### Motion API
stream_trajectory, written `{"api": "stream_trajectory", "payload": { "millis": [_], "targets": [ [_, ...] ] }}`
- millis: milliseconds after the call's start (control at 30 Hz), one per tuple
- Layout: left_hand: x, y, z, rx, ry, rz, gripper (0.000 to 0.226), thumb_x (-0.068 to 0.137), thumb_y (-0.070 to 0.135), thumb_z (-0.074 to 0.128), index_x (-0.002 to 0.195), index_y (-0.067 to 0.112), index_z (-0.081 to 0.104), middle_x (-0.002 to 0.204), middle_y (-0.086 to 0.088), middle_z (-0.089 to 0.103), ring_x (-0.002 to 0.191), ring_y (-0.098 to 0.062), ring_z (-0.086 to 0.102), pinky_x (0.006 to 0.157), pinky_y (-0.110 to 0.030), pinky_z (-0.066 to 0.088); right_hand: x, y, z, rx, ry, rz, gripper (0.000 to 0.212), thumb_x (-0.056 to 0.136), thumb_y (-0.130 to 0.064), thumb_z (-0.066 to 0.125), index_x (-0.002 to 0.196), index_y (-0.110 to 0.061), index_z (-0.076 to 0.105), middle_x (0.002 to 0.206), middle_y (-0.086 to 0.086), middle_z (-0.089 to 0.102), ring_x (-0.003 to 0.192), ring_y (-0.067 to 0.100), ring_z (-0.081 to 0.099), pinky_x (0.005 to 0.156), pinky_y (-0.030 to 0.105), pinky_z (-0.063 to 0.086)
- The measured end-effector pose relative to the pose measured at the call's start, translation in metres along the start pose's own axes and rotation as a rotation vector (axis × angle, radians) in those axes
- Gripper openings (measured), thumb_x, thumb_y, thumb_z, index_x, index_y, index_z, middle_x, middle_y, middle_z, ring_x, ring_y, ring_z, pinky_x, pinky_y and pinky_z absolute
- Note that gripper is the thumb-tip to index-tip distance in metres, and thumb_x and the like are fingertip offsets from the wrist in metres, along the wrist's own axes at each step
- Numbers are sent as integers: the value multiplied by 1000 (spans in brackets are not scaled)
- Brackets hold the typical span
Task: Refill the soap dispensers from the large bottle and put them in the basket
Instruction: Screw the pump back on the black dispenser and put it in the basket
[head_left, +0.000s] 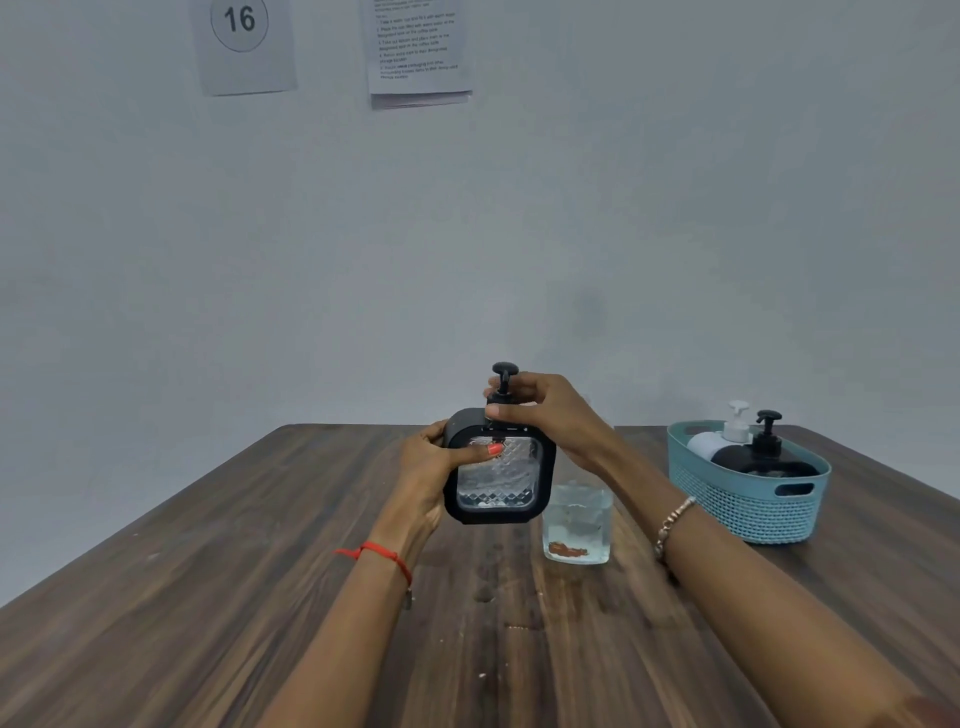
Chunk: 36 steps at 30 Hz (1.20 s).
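A square black soap dispenser (511, 491) with a clear patterned window is held above the table's middle. My left hand (434, 475) grips its left side, thumb across the window. My right hand (545, 415) closes around the collar of its black pump top (505, 375). Behind and below it stands the large clear bottle (577, 525) with liquid inside, its top hidden by my right hand. The teal basket (748, 512) at the right holds a white dispenser (719, 439) and a black dispenser (763, 457).
The wooden table (208, 597) ends against a pale wall at the back. Small wet spots (485, 587) mark the wood in front of the bottle. Two paper sheets hang on the wall, one numbered 16 (241, 41).
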<state>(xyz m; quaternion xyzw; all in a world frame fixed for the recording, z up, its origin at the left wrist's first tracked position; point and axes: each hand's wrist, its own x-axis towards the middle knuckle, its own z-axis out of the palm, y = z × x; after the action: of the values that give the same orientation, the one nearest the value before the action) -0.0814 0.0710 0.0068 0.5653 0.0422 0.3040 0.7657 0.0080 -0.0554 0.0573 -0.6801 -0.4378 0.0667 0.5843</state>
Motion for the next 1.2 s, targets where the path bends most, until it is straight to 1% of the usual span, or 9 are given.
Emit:
{"api": "stream_trajectory", "payload": {
  "millis": [100, 200, 333, 400, 500, 633, 900, 1033, 1200],
  "targets": [
    [0, 0, 0, -5, -4, 2, 53, 39, -3, 81, 90, 2, 67, 74, -7, 74, 66, -22, 71, 54, -28, 56, -2, -2, 1, 47, 20, -28, 36, 73, -7, 76, 108, -6, 67, 100, 7, 72, 85, 10, 70, 76, 20, 56],
    [0, -2, 2, 23, 23, 27, 44, 51, -14, 77, 90, 2, 67, 74, -7, 72, 62, -19, 70, 53, -26, 55, -2, -3, 12, -25, 194, -37, 31, 63, -11, 84, 92, -8, 71, 79, -5, 70, 64, -2, 67, 59, 9, 51],
    [0, -4, 4, 46, 64, 28, 43, 56, -17, 76, 94, 0, 66, 79, -10, 71, 62, -20, 70, 53, -27, 56, -2, -1, 26, -139, 330, -55, 20, 62, -18, 85, 72, -11, 69, 71, 0, 69, 68, 15, 68, 66, 24, 56],
    [0, -5, 3, 36, 60, 19, 40, 55, -17, 76, 90, 0, 67, 77, -10, 71, 61, -20, 70, 52, -27, 55, -1, -1, 26, -201, 326, -82, 20, 64, -22, 84, 70, -9, 70, 70, 4, 70, 64, 14, 68, 62, 23, 54],
    [-1, -4, 0, 15, 55, 17, 43, 54, -16, 76, 93, 0, 67, 77, -10, 72, 64, -22, 71, 54, -28, 56, 0, -3, 16, -109, 149, -34, 19, 68, -20, 81, 81, -12, 70, 75, -2, 70, 63, 3, 66, 61, 14, 50],
    [1, -3, -5, 0, 63, 20, 43, 53, -16, 76, 92, 0, 67, 75, -7, 73, 64, -22, 71, 53, -28, 55, 2, -4, 2, 47, -63, 31, 29, 78, -3, 70, 107, -6, 66, 99, 10, 71, 89, 17, 69, 83, 23, 54],
    [2, -11, -2, -39, 110, 24, 35, 57, -18, 74, 85, 2, 66, 72, -8, 72, 62, -23, 69, 58, -33, 59, 1, -2, 22, -9, 184, 7, 25, 72, -1, 75, 96, -6, 71, 87, 5, 72, 63, -1, 66, 62, 12, 52],
    [1, -14, 0, -38, 141, 41, 37, 53, -16, 77, 83, 3, 68, 69, -5, 73, 60, -21, 70, 52, -30, 56, -1, 1, 36, -32, 323, 8, 19, 72, -2, 74, 91, -6, 72, 85, 6, 72, 80, 19, 69, 89, 39, 53],
    [-1, -19, 2, -21, 171, 57, 37, 53, -15, 78, 81, 7, 68, 64, 0, 73, 57, -18, 70, 48, -25, 53, -1, 6, 49, -48, 425, 2, 12, 73, -6, 73, 85, -7, 72, 85, 10, 73, 90, 29, 67, 94, 50, 46]
  ]
}}
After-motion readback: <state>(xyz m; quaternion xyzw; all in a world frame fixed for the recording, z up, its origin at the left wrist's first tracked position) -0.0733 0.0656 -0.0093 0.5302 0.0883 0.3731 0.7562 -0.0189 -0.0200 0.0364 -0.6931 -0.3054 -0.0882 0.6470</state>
